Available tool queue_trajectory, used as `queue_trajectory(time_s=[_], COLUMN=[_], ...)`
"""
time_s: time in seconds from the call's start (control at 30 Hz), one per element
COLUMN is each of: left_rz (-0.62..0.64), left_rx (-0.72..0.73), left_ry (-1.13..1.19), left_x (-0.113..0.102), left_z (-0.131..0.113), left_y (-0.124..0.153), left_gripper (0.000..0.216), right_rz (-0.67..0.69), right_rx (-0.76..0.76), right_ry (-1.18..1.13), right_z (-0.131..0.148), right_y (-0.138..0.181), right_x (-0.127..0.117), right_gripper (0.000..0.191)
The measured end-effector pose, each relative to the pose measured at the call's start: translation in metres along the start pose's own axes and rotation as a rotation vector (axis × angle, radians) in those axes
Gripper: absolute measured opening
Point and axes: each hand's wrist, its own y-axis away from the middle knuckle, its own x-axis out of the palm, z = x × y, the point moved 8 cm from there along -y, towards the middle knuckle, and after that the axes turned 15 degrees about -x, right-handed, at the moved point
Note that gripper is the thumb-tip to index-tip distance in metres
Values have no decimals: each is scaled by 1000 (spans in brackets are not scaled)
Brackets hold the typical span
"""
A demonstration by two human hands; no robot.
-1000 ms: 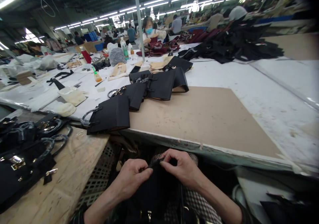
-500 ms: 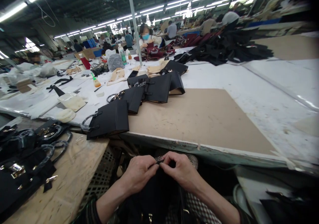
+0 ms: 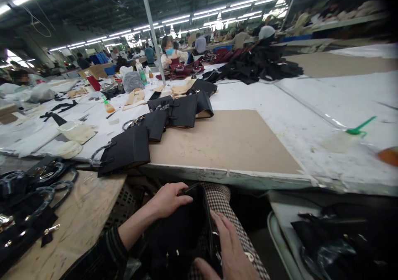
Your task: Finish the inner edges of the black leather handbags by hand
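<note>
A black handbag (image 3: pixel 180 234) rests on my lap below the table edge, its mouth toward me. My left hand (image 3: pixel 168 199) grips its top rim, fingers curled over the edge. My right hand (image 3: pixel 228 247) lies along the bag's right side, fingers fairly straight and pressed against it near small metal fittings. A checked garment covers my legs under the bag.
A row of black bags (image 3: pixel 146 135) runs across the white table (image 3: pixel 311 122) beside a brown board (image 3: pixel 226 141). More black bags with metal clasps (image 3: pixel 27 201) lie on a wooden bench at left. A green-tipped bottle (image 3: pixel 348 137) lies at right. Other people work at far tables.
Both hands left the pinch at the bag's top edge. The left now grips the rim; the right slid down along the bag's side. The view swung to the right.
</note>
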Motion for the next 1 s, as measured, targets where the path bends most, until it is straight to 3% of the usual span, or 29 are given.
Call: queue_trajectory(time_s=[0.1,0.23,0.33,0.4,0.43,0.5,0.6,0.67,0.77,1.0], left_rz=[35,82,206,335,379,436,517,505,396,364], left_rx=[46,70,97,166,207,246,175,147,160,260], left_ry=[-69,-138,-211,-241,-218,-52,266,339,253,204], left_x=[-3,-30,-47,-43,-39,-28,-8,1,3,10], left_z=[-12,-24,-29,-33,-36,-40,-39,-38,-38,-42], left_y=[1,18,39,53,58,62,55,47,35,22], left_gripper=[19,17,9,4,11,27,39,35,22,14], right_rz=[-9,1,60,145,181,202,144,108,94,105], right_rx=[125,140,191,195,193,185,170,206,276,213], right_ry=[-180,-345,-379,-398,-411,-433,-422,-400,-418,-520], right_z=[-6,1,-7,-14,-17,-25,-36,-43,-46,-26], right_y=[6,13,31,41,43,44,38,37,34,8], right_x=[-13,-60,-86,-88,-86,-79,-74,-74,-74,-76], right_gripper=[63,49,44,42,41,40,38,40,43,26])
